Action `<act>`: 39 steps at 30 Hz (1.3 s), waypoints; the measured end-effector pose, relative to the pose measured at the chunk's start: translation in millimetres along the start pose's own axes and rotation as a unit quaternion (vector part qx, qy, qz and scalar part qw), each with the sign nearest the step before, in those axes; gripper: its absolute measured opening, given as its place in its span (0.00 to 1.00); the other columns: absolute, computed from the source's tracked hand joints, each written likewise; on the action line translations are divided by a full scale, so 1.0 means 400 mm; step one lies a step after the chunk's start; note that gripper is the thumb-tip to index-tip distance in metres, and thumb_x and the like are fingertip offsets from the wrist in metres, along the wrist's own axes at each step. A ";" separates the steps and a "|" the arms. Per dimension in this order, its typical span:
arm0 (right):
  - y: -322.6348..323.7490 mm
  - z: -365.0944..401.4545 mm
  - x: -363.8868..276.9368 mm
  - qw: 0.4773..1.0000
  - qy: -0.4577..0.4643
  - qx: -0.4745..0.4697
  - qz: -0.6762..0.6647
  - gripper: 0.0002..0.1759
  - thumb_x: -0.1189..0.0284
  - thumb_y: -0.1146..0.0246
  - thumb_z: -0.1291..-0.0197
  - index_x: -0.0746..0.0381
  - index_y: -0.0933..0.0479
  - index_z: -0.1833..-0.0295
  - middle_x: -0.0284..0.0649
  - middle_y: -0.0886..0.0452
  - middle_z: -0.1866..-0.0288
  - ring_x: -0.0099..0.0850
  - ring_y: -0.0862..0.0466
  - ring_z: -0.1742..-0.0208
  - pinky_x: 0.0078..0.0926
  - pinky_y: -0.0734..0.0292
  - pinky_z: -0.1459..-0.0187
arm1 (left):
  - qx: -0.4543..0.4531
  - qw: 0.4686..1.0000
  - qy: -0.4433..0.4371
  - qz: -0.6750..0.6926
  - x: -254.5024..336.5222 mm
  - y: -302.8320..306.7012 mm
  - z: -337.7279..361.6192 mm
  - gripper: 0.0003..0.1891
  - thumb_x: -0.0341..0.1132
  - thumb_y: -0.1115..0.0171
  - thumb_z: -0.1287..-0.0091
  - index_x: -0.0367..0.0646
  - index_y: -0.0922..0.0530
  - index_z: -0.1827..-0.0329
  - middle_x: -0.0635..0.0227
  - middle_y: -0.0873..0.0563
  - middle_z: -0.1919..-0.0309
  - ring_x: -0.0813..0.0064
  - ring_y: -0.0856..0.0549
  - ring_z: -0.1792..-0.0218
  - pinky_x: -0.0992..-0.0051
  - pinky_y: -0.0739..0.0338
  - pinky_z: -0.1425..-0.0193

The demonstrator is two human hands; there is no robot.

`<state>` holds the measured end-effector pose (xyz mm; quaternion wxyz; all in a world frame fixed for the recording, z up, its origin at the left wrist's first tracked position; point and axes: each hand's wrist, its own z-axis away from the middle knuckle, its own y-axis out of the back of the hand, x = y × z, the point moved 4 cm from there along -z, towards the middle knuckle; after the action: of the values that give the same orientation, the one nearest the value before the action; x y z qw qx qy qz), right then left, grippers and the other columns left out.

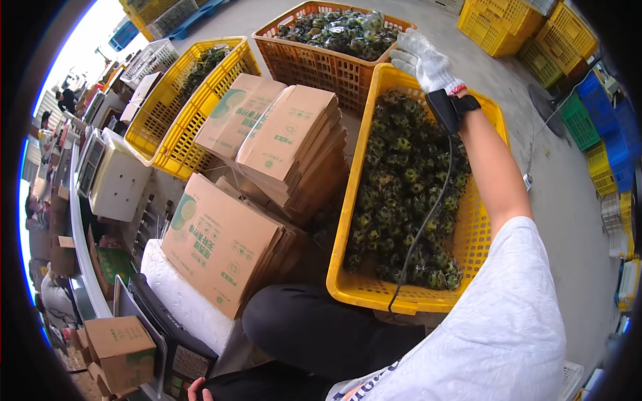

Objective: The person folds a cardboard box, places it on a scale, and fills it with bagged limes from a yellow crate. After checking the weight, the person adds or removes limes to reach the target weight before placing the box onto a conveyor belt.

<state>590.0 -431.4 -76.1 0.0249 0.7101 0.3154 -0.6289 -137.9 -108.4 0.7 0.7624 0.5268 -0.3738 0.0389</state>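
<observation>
My right hand (420, 59), in a white knit glove, rests at the far edge of a yellow crate (342, 224), close to the corner of the orange-brown crate (321, 67). Its fingers lie together over the rim; what they hold, if anything, is hidden. Many small green items in clear plastic (408, 180) fill much of the yellow crate. A black cable runs from a device at my right wrist down across them. Only the fingertips of my left hand (199, 389) show at the bottom edge, beside a black scale (187, 361) and my dark trousers.
Flattened cardboard boxes (287, 140) stand in a tied bundle left of the crate, with more cardboard (217, 244) in front. Another yellow crate (200, 100) stands behind them. Stacked crates (501, 27) line the right side. An upright small carton (120, 351) is at lower left.
</observation>
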 end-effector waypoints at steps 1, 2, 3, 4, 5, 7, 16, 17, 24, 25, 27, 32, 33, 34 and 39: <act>0.012 0.001 -0.006 0.998 0.013 0.048 0.029 0.30 0.60 0.35 0.28 0.64 0.31 0.27 0.43 0.19 0.36 0.35 0.16 0.41 0.36 0.17 0.39 | 0.002 1.000 -0.005 0.008 -0.003 0.001 0.002 0.16 0.37 0.42 0.21 0.35 0.17 0.41 0.56 0.12 0.46 0.60 0.16 0.45 0.66 0.26 0.34; 0.013 0.046 0.009 0.979 -0.038 0.100 0.171 0.30 0.59 0.36 0.27 0.64 0.30 0.28 0.44 0.19 0.36 0.35 0.16 0.42 0.36 0.17 0.40 | 0.004 1.000 -0.009 0.017 -0.007 -0.001 0.002 0.16 0.37 0.42 0.21 0.35 0.17 0.41 0.56 0.12 0.46 0.60 0.16 0.45 0.66 0.26 0.34; 0.068 0.076 0.061 0.949 -0.127 0.113 0.265 0.29 0.58 0.37 0.26 0.63 0.29 0.28 0.43 0.20 0.36 0.35 0.16 0.42 0.35 0.18 0.40 | 0.003 1.000 -0.007 0.019 -0.012 -0.003 0.001 0.16 0.37 0.42 0.21 0.35 0.17 0.41 0.56 0.12 0.46 0.60 0.16 0.45 0.66 0.26 0.34; 0.107 0.131 0.117 0.927 -0.168 0.125 0.312 0.25 0.58 0.35 0.28 0.62 0.23 0.33 0.40 0.15 0.44 0.30 0.15 0.45 0.31 0.14 0.48 | 0.005 1.000 0.003 0.030 -0.014 -0.003 0.002 0.16 0.38 0.42 0.21 0.35 0.17 0.41 0.56 0.12 0.46 0.60 0.16 0.45 0.66 0.26 0.35; 0.142 0.194 0.164 0.890 -0.209 0.119 0.388 0.29 0.56 0.34 0.30 0.63 0.23 0.32 0.42 0.15 0.41 0.34 0.14 0.43 0.33 0.17 0.44 | 0.008 0.999 0.014 0.038 -0.015 -0.001 0.002 0.16 0.38 0.42 0.21 0.36 0.17 0.41 0.56 0.13 0.46 0.60 0.16 0.45 0.66 0.26 0.35; 0.219 0.286 0.265 0.771 -0.230 0.054 0.592 0.44 0.42 0.32 0.39 0.63 0.27 0.27 0.52 0.23 0.27 0.48 0.22 0.28 0.39 0.31 0.27 | 0.008 1.000 0.020 0.019 -0.001 0.000 -0.001 0.15 0.37 0.42 0.21 0.36 0.16 0.42 0.57 0.12 0.46 0.60 0.16 0.46 0.66 0.26 0.35; 0.023 0.475 0.429 0.637 -0.307 -0.018 0.707 0.67 0.38 0.23 0.58 0.49 0.47 0.15 0.64 0.32 0.28 0.64 0.32 0.27 0.53 0.36 0.25 | 0.032 0.999 0.003 0.035 -0.075 -0.002 -0.039 0.14 0.31 0.37 0.31 0.36 0.16 0.45 0.61 0.10 0.50 0.70 0.14 0.46 0.71 0.25 0.35; -0.005 0.490 0.425 0.625 -0.267 -0.061 0.731 0.63 0.42 0.22 0.56 0.50 0.43 0.17 0.61 0.30 0.29 0.64 0.31 0.30 0.54 0.35 0.26 | 0.039 0.999 -0.008 0.035 -0.058 -0.004 -0.043 0.14 0.30 0.35 0.32 0.35 0.15 0.46 0.61 0.10 0.53 0.68 0.13 0.47 0.70 0.23 0.38; 0.203 0.504 0.625 0.750 -0.257 -0.132 0.595 0.48 0.77 0.30 0.46 0.62 0.44 0.20 0.49 0.19 0.36 0.37 0.19 0.36 0.32 0.26 0.34 | 0.097 0.993 -0.072 -0.005 -0.089 0.016 -0.019 0.17 0.46 0.30 0.33 0.42 0.14 0.51 0.59 0.11 0.54 0.55 0.13 0.48 0.64 0.21 0.41; 0.202 0.522 0.622 0.735 -0.261 -0.146 0.608 0.50 0.75 0.28 0.47 0.61 0.45 0.19 0.49 0.19 0.36 0.38 0.19 0.37 0.32 0.25 0.35 | 0.108 0.991 -0.075 -0.008 -0.097 0.018 -0.010 0.17 0.47 0.30 0.33 0.43 0.14 0.51 0.59 0.11 0.55 0.55 0.14 0.48 0.63 0.21 0.41; 0.062 0.561 0.517 0.696 -0.348 -0.146 0.611 0.52 0.73 0.27 0.48 0.61 0.44 0.18 0.48 0.17 0.38 0.38 0.18 0.39 0.31 0.24 0.38 | 0.125 0.988 -0.090 -0.009 -0.110 0.019 -0.002 0.18 0.50 0.31 0.33 0.44 0.15 0.53 0.60 0.11 0.57 0.56 0.14 0.50 0.61 0.21 0.43; -0.134 0.475 0.291 0.672 -0.220 -0.211 0.675 0.15 0.75 0.33 0.41 0.66 0.21 0.48 0.36 0.15 0.55 0.30 0.19 0.55 0.28 0.24 0.53 | 0.140 0.984 -0.108 -0.009 -0.131 0.026 0.012 0.20 0.53 0.32 0.33 0.45 0.15 0.52 0.63 0.12 0.60 0.59 0.14 0.53 0.62 0.21 0.44; -0.201 0.437 0.238 0.756 -0.133 -0.257 0.588 0.06 0.76 0.35 0.37 0.63 0.23 0.56 0.29 0.23 0.64 0.24 0.25 0.63 0.25 0.27 0.59 | 0.136 0.984 -0.117 -0.001 -0.134 0.025 0.013 0.20 0.53 0.32 0.33 0.45 0.15 0.52 0.63 0.12 0.59 0.59 0.14 0.52 0.62 0.22 0.44; -0.299 0.394 0.182 0.794 -0.104 -0.270 0.535 0.03 0.75 0.37 0.32 0.60 0.25 0.58 0.26 0.31 0.68 0.18 0.31 0.67 0.21 0.34 0.66 | 0.131 0.983 -0.127 0.006 -0.138 0.023 0.013 0.21 0.54 0.32 0.33 0.45 0.15 0.52 0.64 0.12 0.59 0.60 0.14 0.52 0.62 0.22 0.43; -1.099 0.476 -0.133 0.838 -0.003 -0.422 0.347 0.10 0.70 0.47 0.21 0.60 0.23 0.43 0.35 0.21 0.43 0.19 0.20 0.54 0.18 0.23 0.53 | 0.130 0.978 -0.163 0.015 -0.142 0.016 0.026 0.20 0.52 0.30 0.33 0.45 0.14 0.50 0.65 0.11 0.54 0.60 0.15 0.49 0.62 0.24 0.41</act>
<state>211.8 -184.1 91.7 0.5399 0.6917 0.2829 -0.3873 -187.2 -95.3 -27.2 0.6157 0.6151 -0.4923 0.0124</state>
